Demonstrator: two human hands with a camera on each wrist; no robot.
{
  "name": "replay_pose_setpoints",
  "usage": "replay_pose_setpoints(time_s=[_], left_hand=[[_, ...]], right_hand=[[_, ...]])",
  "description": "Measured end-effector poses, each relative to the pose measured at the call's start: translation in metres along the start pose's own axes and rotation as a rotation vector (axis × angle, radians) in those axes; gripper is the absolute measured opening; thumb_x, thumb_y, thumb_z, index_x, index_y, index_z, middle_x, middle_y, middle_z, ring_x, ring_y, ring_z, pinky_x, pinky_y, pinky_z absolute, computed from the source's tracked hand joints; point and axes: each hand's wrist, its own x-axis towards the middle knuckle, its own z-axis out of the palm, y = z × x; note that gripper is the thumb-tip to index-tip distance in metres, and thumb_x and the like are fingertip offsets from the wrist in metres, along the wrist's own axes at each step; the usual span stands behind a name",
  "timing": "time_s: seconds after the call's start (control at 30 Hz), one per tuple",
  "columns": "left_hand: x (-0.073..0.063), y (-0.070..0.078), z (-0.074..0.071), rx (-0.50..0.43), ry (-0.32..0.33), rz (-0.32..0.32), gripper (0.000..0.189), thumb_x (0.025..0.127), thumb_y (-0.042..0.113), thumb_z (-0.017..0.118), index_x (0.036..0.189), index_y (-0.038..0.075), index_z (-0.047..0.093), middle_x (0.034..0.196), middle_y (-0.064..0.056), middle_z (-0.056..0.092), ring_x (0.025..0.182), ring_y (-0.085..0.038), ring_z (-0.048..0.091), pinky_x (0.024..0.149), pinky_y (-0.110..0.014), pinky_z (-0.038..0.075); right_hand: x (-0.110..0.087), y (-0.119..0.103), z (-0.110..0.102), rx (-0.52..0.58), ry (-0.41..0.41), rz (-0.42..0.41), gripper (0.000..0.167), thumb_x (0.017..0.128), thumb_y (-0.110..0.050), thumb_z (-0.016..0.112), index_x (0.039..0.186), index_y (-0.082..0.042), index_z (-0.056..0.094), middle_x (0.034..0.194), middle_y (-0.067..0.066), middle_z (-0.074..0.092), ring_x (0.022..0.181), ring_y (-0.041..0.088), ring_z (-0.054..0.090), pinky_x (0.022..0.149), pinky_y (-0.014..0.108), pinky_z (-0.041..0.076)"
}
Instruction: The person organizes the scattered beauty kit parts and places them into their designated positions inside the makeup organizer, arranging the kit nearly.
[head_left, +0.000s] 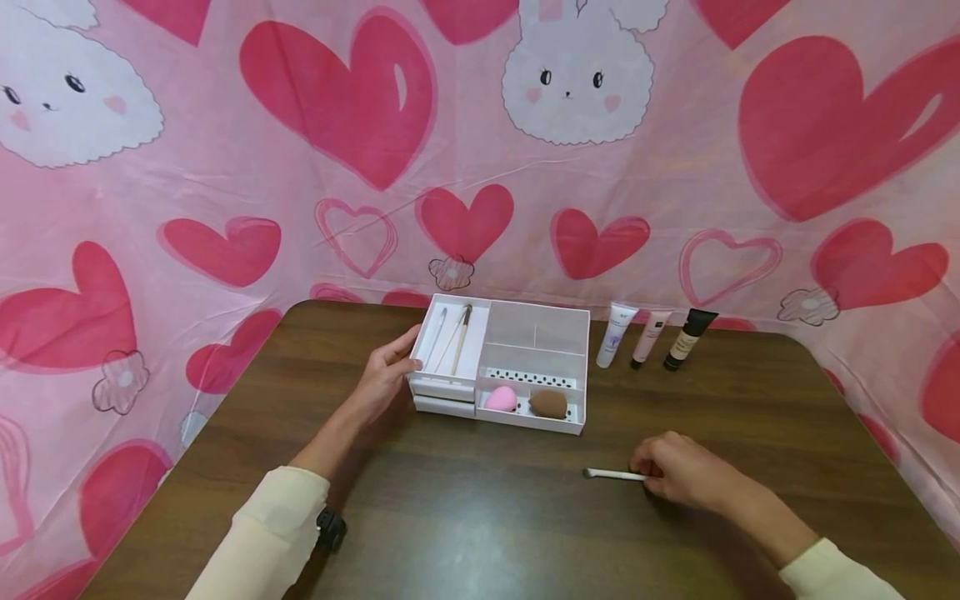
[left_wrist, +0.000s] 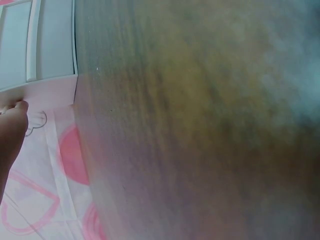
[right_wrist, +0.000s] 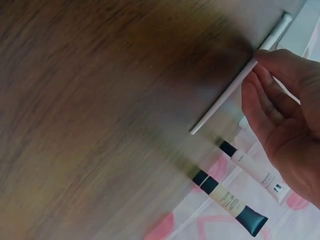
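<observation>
A white makeup organizer (head_left: pixel 532 427) with compartments stands on the table. My left hand (head_left: pixel 386 375) holds its left side, thumb at the rim; the left wrist view catches only part of that hand (left_wrist: pixel 12 125) against the organizer wall (left_wrist: pixel 50 92). My right hand (head_left: pixel 686 468) pinches a white makeup brush (head_left: pixel 615 475) between thumb and fingers, low over the table, bristle end pointing left. In the right wrist view the brush handle (right_wrist: pixel 220 102) sticks out past the fingertips (right_wrist: pixel 265 57). Several slim brushes (head_left: pixel 459 337) lie in the organizer's upper left tray.
A pink sponge (head_left: pixel 501 399) and a brown sponge (head_left: pixel 549 404) sit in the organizer's front compartment. To its right stand a white tube (head_left: pixel 618 335), a pink tube (head_left: pixel 649 338) and a beige tube with black ends (head_left: pixel 688 340). A heart-patterned cloth (head_left: pixel 465 167) hangs behind the wooden table (head_left: pixel 480 517).
</observation>
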Motion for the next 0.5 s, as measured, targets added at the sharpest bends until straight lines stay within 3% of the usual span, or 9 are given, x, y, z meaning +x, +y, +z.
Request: replay_pose_setpoints(time_s=[0.2, 0.5], left_hand=[[-0.0001, -0.0005, -0.0002, 0.006, 0.006, 0.0, 0.069, 0.092, -0.011, 0.044, 0.157, -0.011, 0.018, 0.169, -0.023, 0.014, 0.133, -0.004, 0.038, 0.102, -0.008, 0.042], [-0.0001, -0.0021, 0.0006, -0.008, 0.008, 0.007, 0.07, 0.092, -0.012, 0.042, 0.157, -0.011, 0.017, 0.169, -0.023, 0.014, 0.124, 0.003, 0.044, 0.1, -0.01, 0.043]], right_hand=[[0.0013, -0.0008, 0.0014, -0.023, -0.003, -0.024, 0.018, 0.075, 0.002, 0.077, 0.08, -0.015, 0.07, 0.075, -0.011, 0.063, 0.067, -0.005, 0.048, 0.056, 0.019, 0.043], [0.0052, -0.0011, 0.0013, -0.039, -0.004, -0.044, 0.02, 0.072, 0.0, 0.075, 0.074, -0.017, 0.065, 0.068, -0.015, 0.057, 0.063, -0.007, 0.045, 0.054, 0.017, 0.04]])
